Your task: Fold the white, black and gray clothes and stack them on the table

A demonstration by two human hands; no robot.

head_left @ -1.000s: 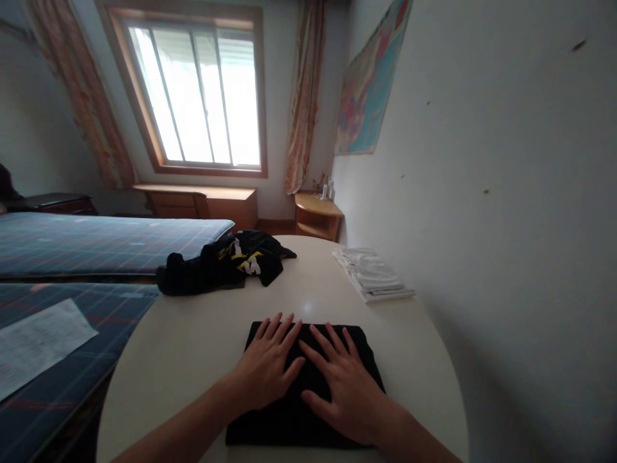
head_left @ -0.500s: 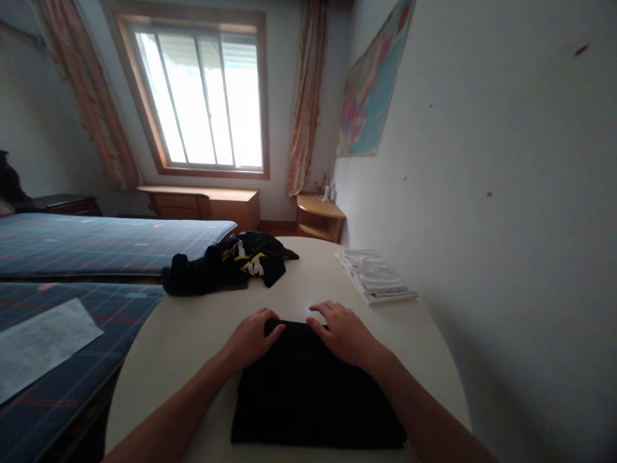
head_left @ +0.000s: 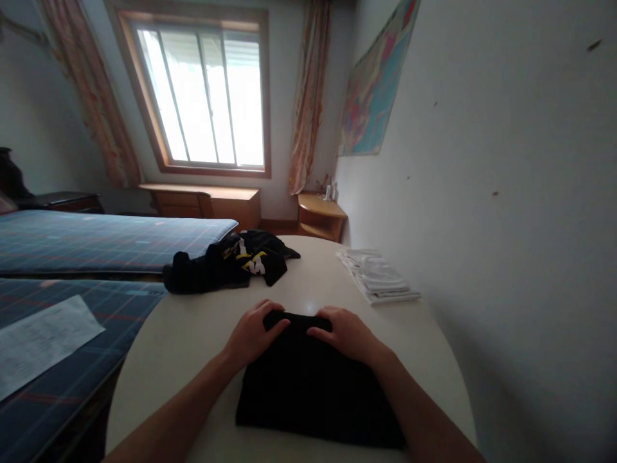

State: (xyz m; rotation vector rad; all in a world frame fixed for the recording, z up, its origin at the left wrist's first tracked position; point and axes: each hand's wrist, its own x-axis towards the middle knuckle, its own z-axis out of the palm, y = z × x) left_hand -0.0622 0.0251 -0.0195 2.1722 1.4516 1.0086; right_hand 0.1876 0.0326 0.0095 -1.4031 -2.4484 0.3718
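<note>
The folded black cloth [head_left: 313, 386] lies on the round white bench [head_left: 159, 379]; the left hand [head_left: 253, 335] holds its far left corner, fingers curled over the edge with the thumb on top, nearly closed; the right hand [head_left: 349, 334] holds its far right corner likewise, fabric between fingers and thumb; beyond the cloth, to the left, lies a rumpled black garment [head_left: 231, 263] with white and yellow marks; beyond it to the right is some folded white fabric [head_left: 378, 276]; left of the cloth, off the bench, a paper sheet [head_left: 45, 344] lies on a plaid mattress [head_left: 130, 305].
</note>
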